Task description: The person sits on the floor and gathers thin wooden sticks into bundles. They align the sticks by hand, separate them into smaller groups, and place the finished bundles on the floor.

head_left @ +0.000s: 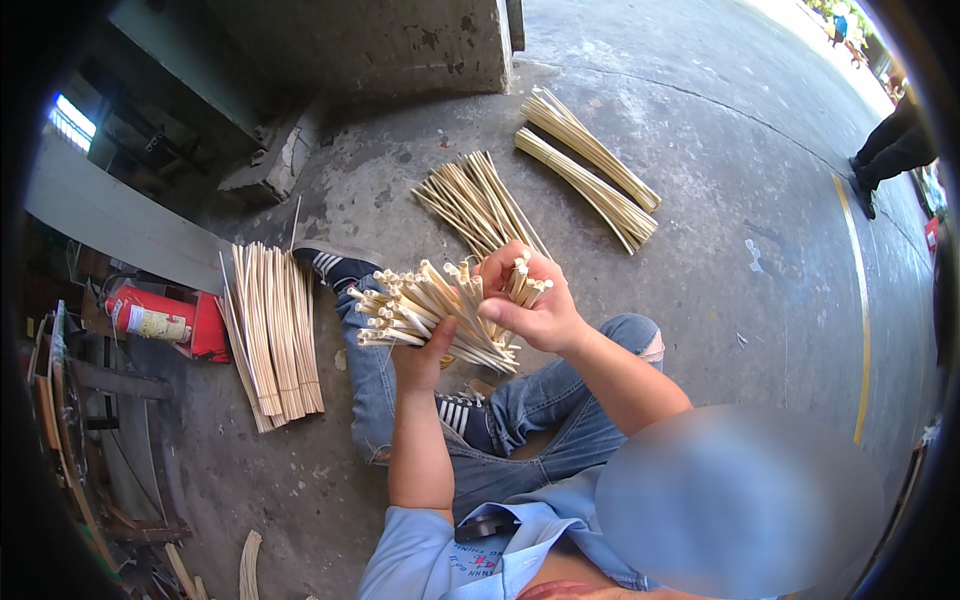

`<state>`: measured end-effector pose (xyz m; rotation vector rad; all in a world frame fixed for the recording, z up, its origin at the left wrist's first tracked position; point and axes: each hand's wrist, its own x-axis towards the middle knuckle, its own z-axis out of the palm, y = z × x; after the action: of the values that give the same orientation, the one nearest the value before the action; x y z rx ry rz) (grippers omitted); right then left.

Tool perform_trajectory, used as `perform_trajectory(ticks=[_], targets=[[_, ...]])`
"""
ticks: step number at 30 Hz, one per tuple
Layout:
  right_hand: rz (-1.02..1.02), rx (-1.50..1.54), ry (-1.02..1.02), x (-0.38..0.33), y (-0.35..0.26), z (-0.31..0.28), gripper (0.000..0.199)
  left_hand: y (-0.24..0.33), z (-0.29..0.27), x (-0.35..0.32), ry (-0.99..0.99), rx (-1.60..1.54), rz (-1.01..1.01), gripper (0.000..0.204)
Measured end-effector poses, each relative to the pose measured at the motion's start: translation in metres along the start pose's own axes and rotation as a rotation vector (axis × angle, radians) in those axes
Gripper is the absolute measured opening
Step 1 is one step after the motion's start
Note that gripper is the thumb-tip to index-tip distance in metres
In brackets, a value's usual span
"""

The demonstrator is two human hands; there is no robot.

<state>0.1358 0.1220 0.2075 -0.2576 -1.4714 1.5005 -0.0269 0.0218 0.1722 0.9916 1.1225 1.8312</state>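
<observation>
Both left grip (422, 362) and right grip (541, 308) closed around pale sticks (425, 295); lettered blue shirt (425, 552), labelled red extinguisher (152, 317).

Daylight is glaring from the far right and glazing the floor (730, 280), while the far left is lying in shadow. Lens distortion is bowing the yellow line (864, 320), blackness is ringing the rim, and a blurred oval (740, 505) is covering the near right.
</observation>
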Motion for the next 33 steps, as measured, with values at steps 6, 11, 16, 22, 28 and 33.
perform_trajectory(ticks=[6,11,16,22,28,33], targets=[[0.128,-0.092,0.071,0.003,-0.008,0.014,0.024,-0.003,-0.001,-0.003,0.027,0.030,-0.019,0.045],[-0.067,-0.058,0.080,0.007,-0.002,0.007,0.022,-0.003,0.002,-0.003,0.020,0.050,0.001,0.044],[0.028,0.059,0.058,0.004,-0.006,0.008,0.026,-0.004,-0.002,-0.003,0.030,0.035,-0.008,0.044],[0.112,-0.102,0.028,0.010,-0.020,0.013,0.032,-0.003,0.001,-0.003,0.020,0.010,-0.015,0.042],[0.104,-0.205,-0.035,0.014,-0.020,0.004,0.022,-0.002,-0.001,-0.002,-0.008,0.014,-0.006,0.040],[0.120,0.107,-0.040,0.017,-0.011,0.005,0.025,-0.006,-0.005,-0.002,0.003,0.044,0.002,0.039]])
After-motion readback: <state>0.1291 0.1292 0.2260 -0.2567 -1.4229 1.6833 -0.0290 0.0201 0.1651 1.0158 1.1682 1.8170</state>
